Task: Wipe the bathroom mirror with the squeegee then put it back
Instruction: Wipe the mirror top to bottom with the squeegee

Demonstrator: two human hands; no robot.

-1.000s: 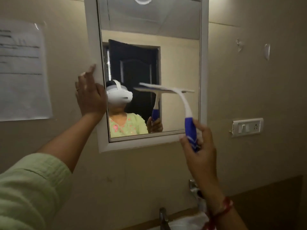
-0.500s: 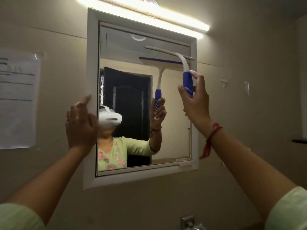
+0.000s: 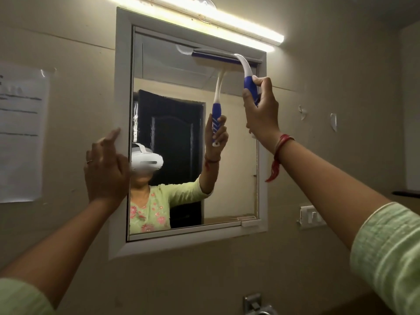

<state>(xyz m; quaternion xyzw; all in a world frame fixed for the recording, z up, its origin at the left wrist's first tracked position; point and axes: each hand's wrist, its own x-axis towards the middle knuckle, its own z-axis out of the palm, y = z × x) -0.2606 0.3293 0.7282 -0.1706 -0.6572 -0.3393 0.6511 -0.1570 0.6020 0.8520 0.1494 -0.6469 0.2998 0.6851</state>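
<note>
Your right hand (image 3: 261, 110) is wrapped round the blue grip of the squeegee (image 3: 249, 86), fingers curled tight on it. The blade lies against the mirror (image 3: 238, 178) glass at the top right, just under the upper edge of the white frame (image 3: 122, 87) and roughly level. The white neck curves down from the blade to the grip. There is a red thread (image 3: 278, 153) on that wrist.

Your left hand (image 3: 106, 173) holds nothing. It rests on the left side of the frame about halfway up, index finger straight and touching the frame, other fingers loosely bent. Can't tell how hard it presses.

Lit tube light (image 3: 204, 19) runs just above the mirror. Paper sheet (image 3: 20, 133) is on the wall well left, switch plate (image 3: 311, 215) on the wall right of the mirror's lower corner, and a metal fitting (image 3: 256, 304) sits at the bottom edge below the mirror.
</note>
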